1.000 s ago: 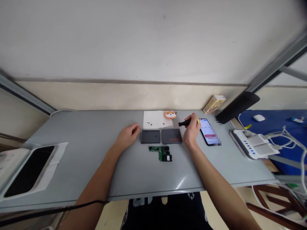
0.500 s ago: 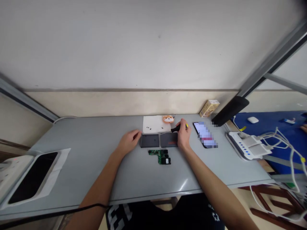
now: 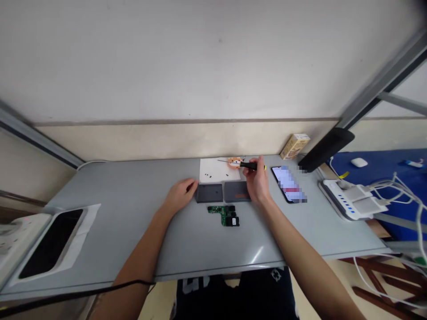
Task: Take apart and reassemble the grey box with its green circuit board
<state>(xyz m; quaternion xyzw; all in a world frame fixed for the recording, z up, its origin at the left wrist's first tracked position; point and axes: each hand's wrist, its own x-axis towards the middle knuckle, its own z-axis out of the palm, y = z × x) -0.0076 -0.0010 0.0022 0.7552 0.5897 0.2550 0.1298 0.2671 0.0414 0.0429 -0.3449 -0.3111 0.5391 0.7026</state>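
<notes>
My right hand is closed around a screwdriver with a black handle and a yellow end. Its thin shaft points left, passing in front of an orange animal-face case and over a white sheet. Below the wrist's left side lies one dark grey case half with reddish marking. Beside it is a second dark shell, its hollow side up. My left hand rests curled at that shell's left edge, with nothing visible in its fingers. A green circuit board lies nearer me. Several tiny dark pieces dot the sheet.
A lit phone lies to the right, with a small carton and a black upright object behind. A white charging strip with cables sits at the right edge. Another phone lies at far left beside a white socket block.
My right hand has lifted the screwdriver up and away from the right case half, so its shaft now lies over the sheet's far part. My left hand has stayed put. The view shifted slightly.
</notes>
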